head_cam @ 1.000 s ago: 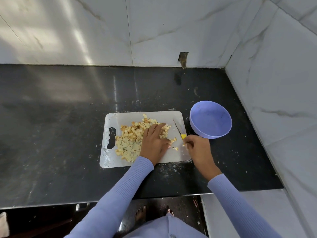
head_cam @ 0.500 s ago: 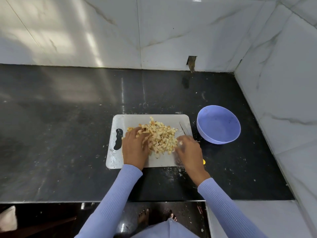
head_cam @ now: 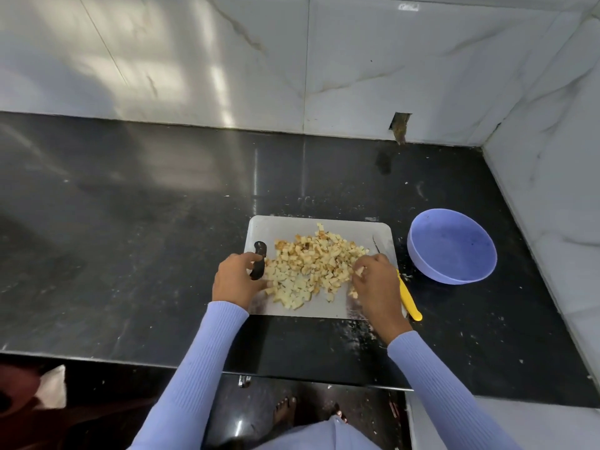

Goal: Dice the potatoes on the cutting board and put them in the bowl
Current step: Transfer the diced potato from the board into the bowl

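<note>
1. The dice (head_cam: 313,266), pale yellow with some browned bits, lie in one heap in the middle of the board (head_cam: 328,226), none in the bowl (head_cam: 453,246).
2. The left hand (head_cam: 235,280) rests at the heap's left edge, beside the board's dark handle slot (head_cam: 258,264); its fingers are loosely curled against the outer pieces, and whether they hold any I cannot tell.
3. The right hand (head_cam: 373,280) sits at the heap's right edge, its fingers bent down onto the pieces there; whether they pinch any I cannot tell.
4. Half a second ago both hands pressed closer together round a tighter heap; now the left hand is further left, uncovering the slot, and the heap lies looser and wider.
5. The knife (head_cam: 407,295), yellow-handled, lies along the board's right edge under the right wrist, more of its handle showing than before.
6. The bowl stands on the black counter (head_cam: 130,222) just right of the board, apart from it.
7. Crumbs speckle the counter near the board's front edge.
</note>
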The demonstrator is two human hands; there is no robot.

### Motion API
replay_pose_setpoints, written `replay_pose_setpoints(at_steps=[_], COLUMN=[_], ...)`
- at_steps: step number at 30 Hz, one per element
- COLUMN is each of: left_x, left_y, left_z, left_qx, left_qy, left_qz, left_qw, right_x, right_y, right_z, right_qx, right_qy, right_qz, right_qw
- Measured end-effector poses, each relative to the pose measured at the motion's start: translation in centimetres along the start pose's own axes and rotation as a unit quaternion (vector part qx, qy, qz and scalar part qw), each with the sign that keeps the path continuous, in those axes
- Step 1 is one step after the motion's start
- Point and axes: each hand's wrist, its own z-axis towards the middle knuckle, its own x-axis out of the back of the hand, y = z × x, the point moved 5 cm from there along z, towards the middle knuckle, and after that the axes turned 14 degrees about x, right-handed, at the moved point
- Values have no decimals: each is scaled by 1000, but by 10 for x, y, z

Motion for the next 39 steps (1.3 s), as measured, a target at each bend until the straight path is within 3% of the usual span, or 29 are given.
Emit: replay_pose_setpoints(at_steps=[7, 10, 13, 16, 18, 22, 26, 32, 39], left_x=[-14, -9, -4, -14, -28, -52, -62, -66, -65], left_y=[2, 5, 20, 48, 63, 85, 99, 111, 121], left_z=[0, 1, 3, 7, 9, 17, 23, 33, 34], left_qx=[-2, -52, -132, -208, -239, -277, -298, -275, -275], left_qy=[-75, -30, -13, -85, -131, -155, -173, -190, -167], left_qz=[-86, -59, -23, 53, 130, 246, 268, 253, 234], left_qw=[993, 996, 991, 973, 953, 916, 900, 908, 917], right_x=[-8, -2, -13, -36, -45, -42, -36, -29, -4], right_y=[-23, -18, -16, -16, -20, -30, -28, -23, 3], right_z=[22, 30, 40, 45, 45, 44, 42, 54, 76], right_qx=[54, 43, 52, 25, 11, 2, 13, 27, -36], right_qy=[21, 20, -100, -242, -275, -231, -187, -161, -188], right_qz=[85, 83, 44, -20, -66, -103, -143, -135, -9], right_qw=[995, 995, 993, 970, 959, 968, 972, 977, 981])
